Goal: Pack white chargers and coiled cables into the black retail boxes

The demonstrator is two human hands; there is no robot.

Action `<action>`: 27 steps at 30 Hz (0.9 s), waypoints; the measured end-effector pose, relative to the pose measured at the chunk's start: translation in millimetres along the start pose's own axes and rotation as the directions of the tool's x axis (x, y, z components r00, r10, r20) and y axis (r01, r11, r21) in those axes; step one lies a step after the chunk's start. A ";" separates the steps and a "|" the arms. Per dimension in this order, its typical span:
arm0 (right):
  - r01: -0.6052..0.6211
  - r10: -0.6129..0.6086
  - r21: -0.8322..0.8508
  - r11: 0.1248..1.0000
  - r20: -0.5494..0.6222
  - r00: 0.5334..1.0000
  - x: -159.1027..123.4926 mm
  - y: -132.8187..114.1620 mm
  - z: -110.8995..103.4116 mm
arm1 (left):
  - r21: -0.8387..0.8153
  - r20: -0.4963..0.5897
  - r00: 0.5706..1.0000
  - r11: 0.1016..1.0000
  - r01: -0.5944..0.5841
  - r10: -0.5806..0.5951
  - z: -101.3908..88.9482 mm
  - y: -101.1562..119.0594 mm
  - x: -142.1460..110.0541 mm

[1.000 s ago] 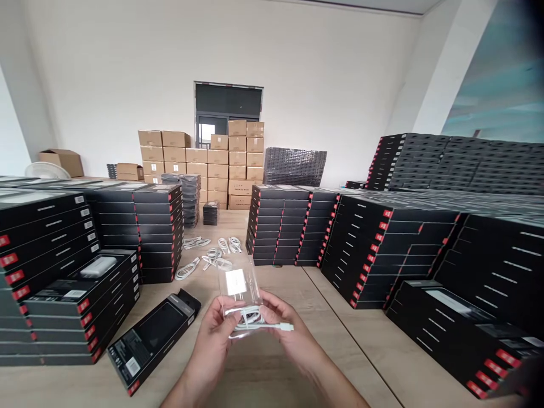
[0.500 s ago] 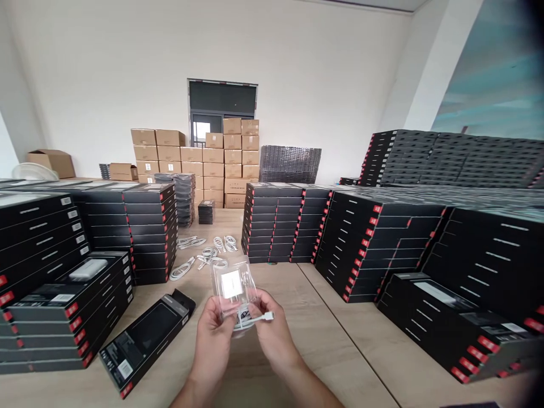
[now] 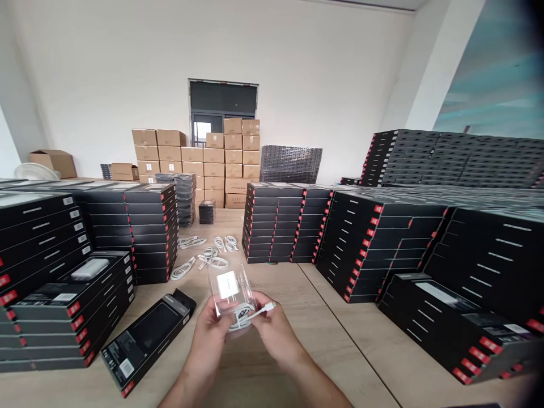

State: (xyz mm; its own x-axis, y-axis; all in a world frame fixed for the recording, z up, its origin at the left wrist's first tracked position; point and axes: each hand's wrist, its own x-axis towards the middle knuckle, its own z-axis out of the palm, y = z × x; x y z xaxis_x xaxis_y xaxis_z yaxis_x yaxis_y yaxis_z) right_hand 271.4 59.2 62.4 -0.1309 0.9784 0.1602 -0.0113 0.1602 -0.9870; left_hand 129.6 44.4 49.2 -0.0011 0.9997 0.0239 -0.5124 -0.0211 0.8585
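Observation:
Both hands hold a clear plastic tray over the wooden table. The tray carries a white label and a coiled white cable. My left hand grips the tray's left lower edge, fingers closed. My right hand pinches the cable, whose plug end sticks out to the right above the fingers. An open black box lies flat on the table just left of my left hand.
Tall stacks of black boxes with red tabs stand at the left, middle and right. Loose white cables lie further back on the table. Brown cartons are piled by the far wall.
The tray and both hands rose a little and turned; the cable's plug end now points up and right. The view shifted slightly.

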 end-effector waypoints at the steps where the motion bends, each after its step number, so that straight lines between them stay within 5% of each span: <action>1: -0.016 0.016 -0.006 1.000 0.008 1.000 -0.7 0.0 1.3 | 0.006 0.040 0.999 1.000 0.010 -0.010 -1.7 2.9 -0.6; 4: -0.057 0.056 0.016 0.998 0.074 0.996 -4.6 -1.5 4.5 | -0.072 0.144 0.989 0.996 0.046 -0.035 -4.8 12.3 -2.6; 7: -0.001 -0.005 0.056 0.998 0.101 0.995 -8.6 -3.9 7.8 | -0.234 0.110 0.993 0.970 0.069 -0.044 -4.5 18.8 -2.8; 14: 0.079 -0.078 0.051 0.996 -0.021 0.997 -8.7 -2.4 5.9 | -0.307 0.006 0.999 0.950 0.053 -0.053 -7.2 25.6 -0.3; 21: 0.079 -0.071 0.150 0.986 -0.057 0.996 -3.8 2.1 2.6 | -0.313 0.052 0.995 0.945 0.099 -0.087 -6.6 30.3 -2.9; 27: 0.079 -0.048 0.146 0.986 -0.201 0.978 -3.5 4.3 7.8 | -0.309 0.053 0.997 0.949 0.062 -0.048 -3.7 19.5 -2.8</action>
State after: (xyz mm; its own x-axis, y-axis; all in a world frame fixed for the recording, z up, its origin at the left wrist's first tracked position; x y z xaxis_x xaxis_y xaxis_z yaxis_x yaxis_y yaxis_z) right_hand 264.0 55.5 57.6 0.0715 0.9759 0.2064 -0.1663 0.2157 -0.9622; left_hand 116.5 41.2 64.0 0.0684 0.9976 0.0099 -0.7520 0.0450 0.6576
